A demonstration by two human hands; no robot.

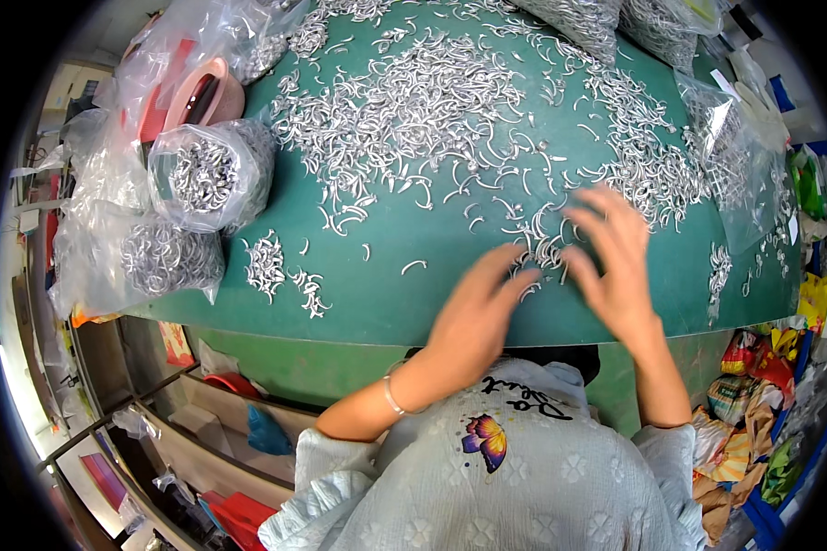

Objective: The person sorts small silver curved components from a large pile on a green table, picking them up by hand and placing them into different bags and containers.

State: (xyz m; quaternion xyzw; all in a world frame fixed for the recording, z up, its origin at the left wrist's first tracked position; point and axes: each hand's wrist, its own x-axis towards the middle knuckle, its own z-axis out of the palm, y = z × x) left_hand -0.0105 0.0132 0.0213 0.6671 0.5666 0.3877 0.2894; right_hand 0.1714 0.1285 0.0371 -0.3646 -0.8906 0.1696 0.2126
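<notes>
Small curved silver metal pieces (413,106) lie strewn in a wide heap over the green tabletop (358,294). My left hand (476,308) is low over the near side of the table, thumb and forefinger apart beside a small cluster of the curved pieces (544,241). On the other side of that cluster is my right hand (613,262), its fingers spread and slightly blurred. No piece shows held in either hand. Whether the fingertips touch the pieces is hard to make out.
Clear plastic bags filled with pieces (202,179) stand at the left, near a pink container (207,92). More filled bags (579,23) sit at the far edge, and another bag (730,156) lies at the right. Two small piles (266,266) are at the near left.
</notes>
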